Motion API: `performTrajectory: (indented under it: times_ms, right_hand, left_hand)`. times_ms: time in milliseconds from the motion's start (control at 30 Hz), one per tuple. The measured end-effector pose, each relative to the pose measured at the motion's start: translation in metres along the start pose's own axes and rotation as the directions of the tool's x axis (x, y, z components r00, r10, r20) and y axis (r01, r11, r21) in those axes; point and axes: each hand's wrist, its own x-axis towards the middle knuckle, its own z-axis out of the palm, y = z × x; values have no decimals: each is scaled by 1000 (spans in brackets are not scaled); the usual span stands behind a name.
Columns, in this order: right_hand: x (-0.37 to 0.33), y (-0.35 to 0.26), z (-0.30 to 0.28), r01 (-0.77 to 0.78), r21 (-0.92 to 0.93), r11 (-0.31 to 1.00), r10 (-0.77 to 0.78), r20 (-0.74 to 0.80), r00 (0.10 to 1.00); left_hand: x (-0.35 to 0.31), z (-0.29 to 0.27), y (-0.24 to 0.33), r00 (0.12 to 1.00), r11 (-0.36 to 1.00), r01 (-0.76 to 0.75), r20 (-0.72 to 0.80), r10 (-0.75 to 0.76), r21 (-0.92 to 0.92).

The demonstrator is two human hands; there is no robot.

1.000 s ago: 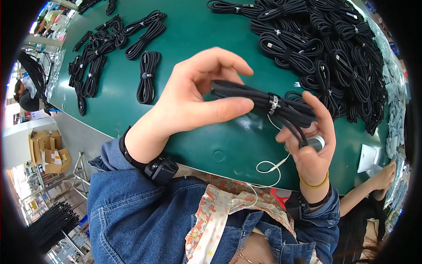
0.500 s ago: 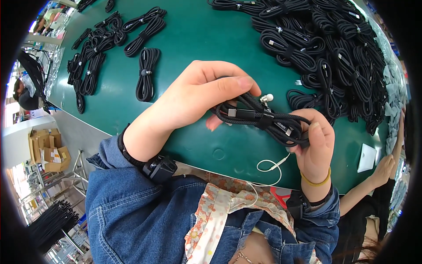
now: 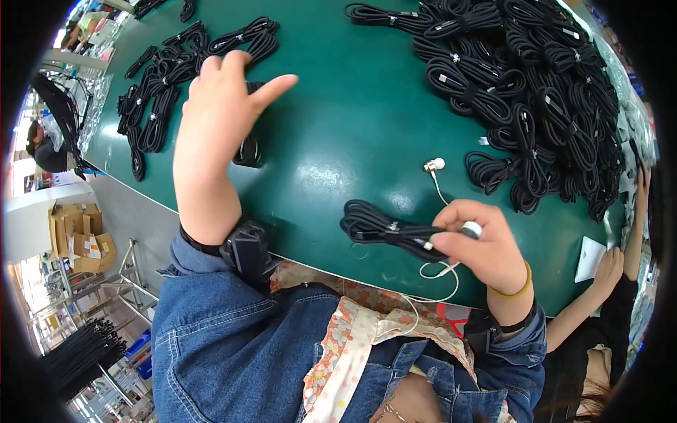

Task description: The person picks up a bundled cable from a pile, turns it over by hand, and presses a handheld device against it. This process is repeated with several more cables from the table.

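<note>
My right hand (image 3: 474, 243) is closed on one end of a bundled black braided cable (image 3: 370, 224), its coils strapped at the middle. A small white round piece (image 3: 472, 229) shows by the fingers of that hand; its kind is unclear. Farther left, my left hand (image 3: 222, 99) has its thumb spread wide and holds nothing I can see. It partly covers a lone cable bundle (image 3: 248, 151) on the green table (image 3: 324, 113). A white earphone (image 3: 434, 165) lies beyond my right hand, its thin cord running toward me.
A large heap of black cable bundles (image 3: 522, 92) fills the right side of the table. A smaller group of bundles (image 3: 162, 77) lies at the far left. A white card-like piece (image 3: 589, 259) is beside another person's hand (image 3: 608, 273) at the right edge.
My left hand has let go of the cable bundle and moved left and away, over the lone bundle. The right hand keeps the held bundle, now lower and nearer the table.
</note>
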Motion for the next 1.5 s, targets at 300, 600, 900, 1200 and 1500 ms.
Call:
performTrajectory:
  times_ms: [300, 600, 900, 1200, 1500]
  right_hand:
    - [4, -9, -2, 622, 444, 645, -370, -530, 763]
    - [6, 8, 1, 282, 210, 936, -237, -218, 947]
    - [-2, 19, -2, 595, 188, 782, -571, -170, 803]
    - [-3, 19, -1, 597, 90, 797, -567, -226, 792]
    - [-6, 10, 1, 425, 170, 889, -366, -296, 882]
  left_hand:
    - [5, 2, -3, 864, 982, 151, 497, -76, -111]
    - [-10, 6, 62, 824, 199, -316, -165, 542, -928]
    - [-22, 11, 80, 846, -211, 175, 38, 532, -962]
    - [-22, 16, 81, 862, -226, 233, 93, 499, -946]
    - [-20, 4, 74, 699, 151, 410, 416, 582, -900]
